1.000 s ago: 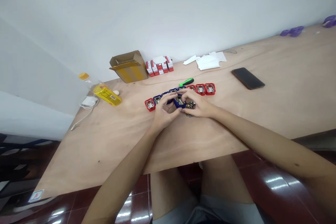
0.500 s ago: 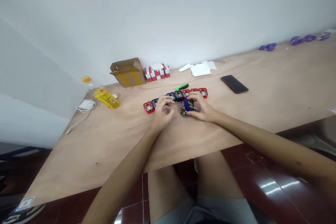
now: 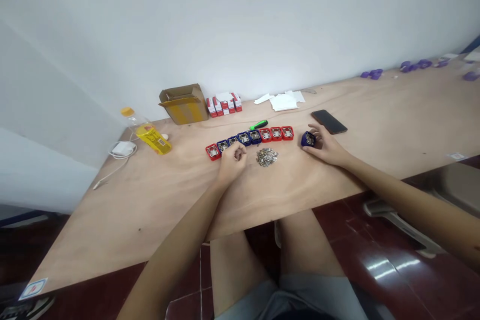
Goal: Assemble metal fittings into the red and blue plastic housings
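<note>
In the head view, right of centre, the right hand [image 3: 327, 149] has its fingers clamped on the sides of a loose blue case [image 3: 308, 139] with metal fittings inside; whether that case touches the desk [image 3: 161, 205] or hangs just above it I cannot tell. The grip looks shallow and near the rim, so a slip could tip it and spill any fitting that is not fixed. The dark phone [image 3: 329, 121] lies just beyond those fingers, and a careless sweep towards the upper right could knock it.

Left of centre, the left hand [image 3: 233, 162] has its fingers curled together; whether anything small is inside I cannot tell. It sits against the near side of the row of red and blue cases [image 3: 255, 136], so a nudge could skew the row. Mid-frame, the loose pile of small metal parts [image 3: 267, 157] could scatter under a dragging wrist
</note>
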The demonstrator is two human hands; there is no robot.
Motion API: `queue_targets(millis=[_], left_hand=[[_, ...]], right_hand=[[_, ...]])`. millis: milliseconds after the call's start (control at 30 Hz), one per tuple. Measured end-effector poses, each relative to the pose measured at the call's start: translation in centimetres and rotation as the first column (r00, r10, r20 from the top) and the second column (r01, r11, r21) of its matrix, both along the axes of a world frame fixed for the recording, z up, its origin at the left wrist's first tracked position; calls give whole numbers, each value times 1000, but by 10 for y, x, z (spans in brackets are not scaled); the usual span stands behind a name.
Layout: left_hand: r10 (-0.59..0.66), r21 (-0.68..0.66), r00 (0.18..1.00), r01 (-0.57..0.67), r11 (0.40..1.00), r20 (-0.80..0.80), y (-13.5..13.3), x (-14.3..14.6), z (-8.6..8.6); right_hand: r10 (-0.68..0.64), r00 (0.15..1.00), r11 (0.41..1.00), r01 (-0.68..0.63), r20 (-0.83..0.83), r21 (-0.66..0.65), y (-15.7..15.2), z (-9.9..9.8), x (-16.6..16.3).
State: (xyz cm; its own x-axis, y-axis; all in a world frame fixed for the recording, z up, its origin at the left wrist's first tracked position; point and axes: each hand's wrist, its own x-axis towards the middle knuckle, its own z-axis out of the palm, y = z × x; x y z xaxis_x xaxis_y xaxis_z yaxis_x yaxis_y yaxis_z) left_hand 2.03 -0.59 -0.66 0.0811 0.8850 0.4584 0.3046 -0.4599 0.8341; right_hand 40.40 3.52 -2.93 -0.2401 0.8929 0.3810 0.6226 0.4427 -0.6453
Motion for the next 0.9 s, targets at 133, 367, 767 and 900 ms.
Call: queue_targets(millis=[133, 367, 767, 900], left_hand=[[-3, -6, 1000, 3, 1000, -27, 0, -1, 0], [31, -17, 1000, -31, 999, -3, 4, -5, -6], [-187, -36, 836, 196, 980, -516, 2, 7, -6], [-209, -77, 750, 207, 975, -628, 2, 10, -8]], right_hand=[[3, 1000, 1000, -4, -27, -29, 19, 1, -3], [29, 996, 995, -37, -84, -93, 43, 5, -9], [71, 997, 998, -71, 19, 3, 47, 6, -14], [19, 992, 994, -33, 124, 108, 47, 8, -26]])
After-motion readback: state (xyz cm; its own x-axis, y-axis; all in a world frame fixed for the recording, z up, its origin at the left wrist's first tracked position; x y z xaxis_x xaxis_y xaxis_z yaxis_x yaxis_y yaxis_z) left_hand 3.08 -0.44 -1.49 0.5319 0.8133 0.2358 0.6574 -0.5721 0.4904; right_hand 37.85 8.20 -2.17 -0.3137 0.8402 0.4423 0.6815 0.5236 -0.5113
